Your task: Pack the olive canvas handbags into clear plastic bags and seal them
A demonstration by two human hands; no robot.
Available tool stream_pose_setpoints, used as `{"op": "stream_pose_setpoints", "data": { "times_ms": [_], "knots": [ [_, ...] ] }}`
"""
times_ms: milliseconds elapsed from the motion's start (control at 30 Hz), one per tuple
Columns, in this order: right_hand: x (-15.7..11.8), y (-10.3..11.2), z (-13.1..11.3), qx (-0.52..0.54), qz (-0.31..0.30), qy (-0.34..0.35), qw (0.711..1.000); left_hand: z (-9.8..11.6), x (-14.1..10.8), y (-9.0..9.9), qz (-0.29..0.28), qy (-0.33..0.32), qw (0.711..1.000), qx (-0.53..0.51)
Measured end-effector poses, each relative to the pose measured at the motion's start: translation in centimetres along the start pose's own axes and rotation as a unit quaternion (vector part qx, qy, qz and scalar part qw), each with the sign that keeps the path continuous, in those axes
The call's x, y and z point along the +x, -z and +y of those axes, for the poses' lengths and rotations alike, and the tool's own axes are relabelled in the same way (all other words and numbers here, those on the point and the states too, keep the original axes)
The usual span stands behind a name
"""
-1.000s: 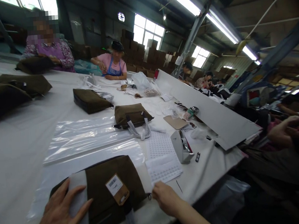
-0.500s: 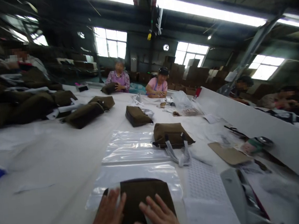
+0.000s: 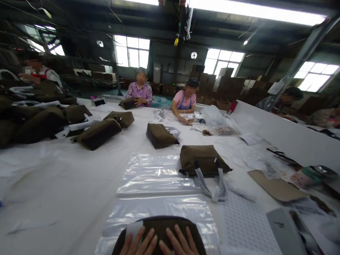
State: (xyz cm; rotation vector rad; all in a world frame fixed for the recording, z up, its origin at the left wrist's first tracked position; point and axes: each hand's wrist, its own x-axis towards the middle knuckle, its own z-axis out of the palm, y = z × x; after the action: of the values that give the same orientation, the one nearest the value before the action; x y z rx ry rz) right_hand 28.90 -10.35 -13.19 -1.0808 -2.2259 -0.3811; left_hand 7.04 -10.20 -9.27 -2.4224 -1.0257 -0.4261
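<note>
A dark olive-brown bag [image 3: 158,226] lies flat at the bottom centre, overlapping the near edge of clear plastic sheets [image 3: 159,175]. My left hand [image 3: 135,250] rests on its left part with fingers spread, beside a pale strip [image 3: 133,227] at the bag's upper left. Flat on the right part is my right hand [image 3: 182,246], its fingers also apart. Neither hand grips anything. Beyond the plastic, another brown bag [image 3: 203,158] has wrapped handles that hang toward me.
Brown bags [image 3: 40,124] are piled at the left, with more [image 3: 160,135] mid-table. Printed sheets [image 3: 244,220], a grey case [image 3: 288,232], cardboard [image 3: 276,184] and a green-lidded jar [image 3: 312,176] are at the right. People [image 3: 140,92] sit at the far side.
Both hands have shifted on the bag, the left one moving right and the two now closer together. The view has tilted slightly. A person at the far side has reached an arm to the table.
</note>
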Motion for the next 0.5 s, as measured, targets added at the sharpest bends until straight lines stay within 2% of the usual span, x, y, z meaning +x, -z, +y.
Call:
{"op": "stream_pose_setpoints", "data": {
  "times_ms": [100,167,300,400,500],
  "knots": [
    [0.9,3.5,-0.6,0.054,-0.136,-0.054,0.988,0.7,0.1,1.4,-0.028,0.031,0.999,-0.026],
    [1.1,5.0,-1.0,0.064,-0.183,-0.118,0.974,1.0,-0.2,1.8,-0.027,0.039,0.998,-0.041],
    [0.4,5.1,-1.4,0.028,-0.181,-0.228,0.956,1.2,-0.7,1.4,-0.036,0.049,0.996,-0.064],
    [0.1,4.2,-1.3,0.030,-0.183,-0.246,0.951,1.1,-0.6,0.8,-0.044,0.058,0.994,-0.082],
    [0.2,4.2,-1.3,0.049,-0.181,-0.256,0.948,1.1,-0.5,0.5,-0.050,0.072,0.989,-0.119]
  ]
}}
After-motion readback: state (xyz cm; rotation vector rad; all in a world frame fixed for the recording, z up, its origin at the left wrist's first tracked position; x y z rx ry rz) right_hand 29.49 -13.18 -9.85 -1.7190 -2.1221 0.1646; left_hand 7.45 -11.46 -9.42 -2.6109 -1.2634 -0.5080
